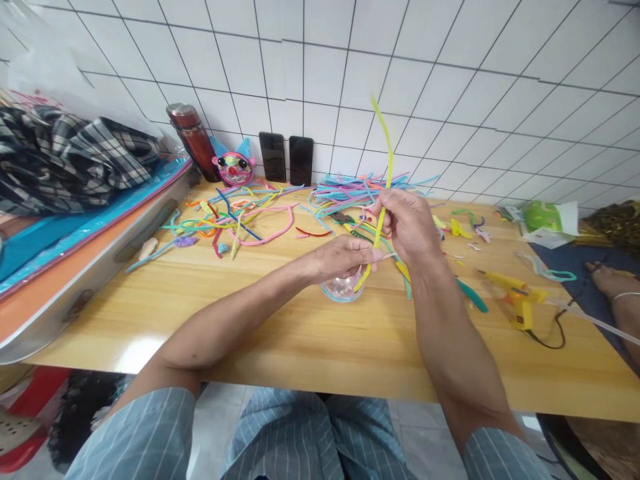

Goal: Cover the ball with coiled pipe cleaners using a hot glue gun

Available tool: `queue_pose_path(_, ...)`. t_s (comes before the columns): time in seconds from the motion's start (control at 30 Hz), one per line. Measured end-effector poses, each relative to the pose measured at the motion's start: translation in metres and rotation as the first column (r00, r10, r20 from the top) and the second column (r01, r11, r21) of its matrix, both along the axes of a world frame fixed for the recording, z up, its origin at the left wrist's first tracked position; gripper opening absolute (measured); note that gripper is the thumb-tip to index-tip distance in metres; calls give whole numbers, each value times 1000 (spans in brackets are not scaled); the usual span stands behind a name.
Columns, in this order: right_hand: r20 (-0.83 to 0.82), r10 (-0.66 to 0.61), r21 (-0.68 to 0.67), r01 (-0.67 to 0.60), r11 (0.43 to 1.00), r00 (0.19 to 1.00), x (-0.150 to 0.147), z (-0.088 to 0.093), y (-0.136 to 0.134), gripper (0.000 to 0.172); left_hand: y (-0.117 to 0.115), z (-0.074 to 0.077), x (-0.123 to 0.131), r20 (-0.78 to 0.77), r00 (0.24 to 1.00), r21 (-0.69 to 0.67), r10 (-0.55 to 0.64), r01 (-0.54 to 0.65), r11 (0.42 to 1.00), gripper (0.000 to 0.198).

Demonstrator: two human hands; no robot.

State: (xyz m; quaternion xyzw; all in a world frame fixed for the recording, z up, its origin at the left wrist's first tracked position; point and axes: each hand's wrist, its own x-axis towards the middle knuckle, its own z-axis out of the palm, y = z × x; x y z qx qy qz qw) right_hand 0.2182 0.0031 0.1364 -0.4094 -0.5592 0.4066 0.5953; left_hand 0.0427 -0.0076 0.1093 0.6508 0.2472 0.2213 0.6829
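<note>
A long yellow pipe cleaner (390, 157) runs through both of my hands, its upper end curving up against the tiled wall. My left hand (345, 257) pinches its lower part between thumb and fingers. Higher up, my right hand (407, 223) is closed around the same pipe cleaner. Its lower tip hangs over a small clear round container (343, 293) with a pale blue rim, just below my left hand. What lies inside the container is partly hidden by the hand. Pliers (345, 219) lie behind my hands, partly covered.
Loose coloured pipe cleaners (250, 223) spread across the back left, with a bundle (350, 190) by the wall. Two phones (273, 158), a red thermos (193, 140) and a cat-faced craft (235, 167) stand there. A yellow glue gun (520, 300) lies right, near another person's arm (620, 287).
</note>
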Motion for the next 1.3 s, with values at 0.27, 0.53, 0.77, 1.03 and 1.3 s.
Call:
queue_pose_path(0.27,-82,-93,1,93,996,992,-2,7,-4,55,-1,10,-6,-61,998,20,11,-10,1000,54)
queue_pose_path(0.53,-142,-182,57,192,980,973,8,5,2,49,-3,1,-1,-33,998,121,46,-42,992,57)
queue_pose_path(0.77,-156,-274,59,285,957,949,16,4,8,47,-11,-4,3,-14,982,351,190,-174,920,51)
queue_pose_path(1.03,-215,-323,49,340,939,922,25,0,17,50,-11,-5,2,56,978,348,200,-207,914,51)
queue_pose_path(1.3,-243,-336,39,355,934,910,20,-1,20,55,-12,1,3,157,935,216,317,-346,913,57)
